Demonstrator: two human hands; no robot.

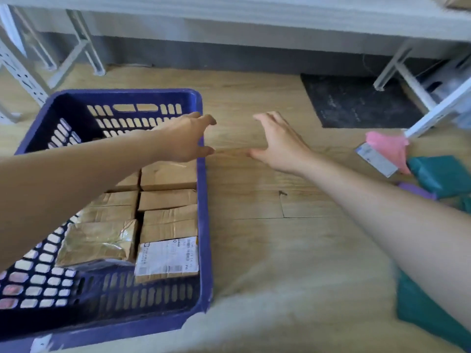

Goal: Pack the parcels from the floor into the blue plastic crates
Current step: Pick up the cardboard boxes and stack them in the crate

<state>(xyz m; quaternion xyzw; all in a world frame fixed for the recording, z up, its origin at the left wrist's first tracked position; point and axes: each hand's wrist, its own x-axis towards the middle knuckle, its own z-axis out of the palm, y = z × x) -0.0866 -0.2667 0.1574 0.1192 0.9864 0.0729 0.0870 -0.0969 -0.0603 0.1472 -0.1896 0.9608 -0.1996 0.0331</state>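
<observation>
Reaching across the crate, nothing held.
Left hand over the crate's right rim, right hand just right of it, both spread and empty; brown parcels inside the crate, bags far right on the floor.

Floor: pale wood-look planks.
Blue crate: on the floor, below the left hand.
Dark mat: beyond the right hand, to its right.
Pink parcel: well right of the right hand.
Teal parcels: touching the pink parcel, nearer the person.
Rack legs: far beyond the left hand.
</observation>
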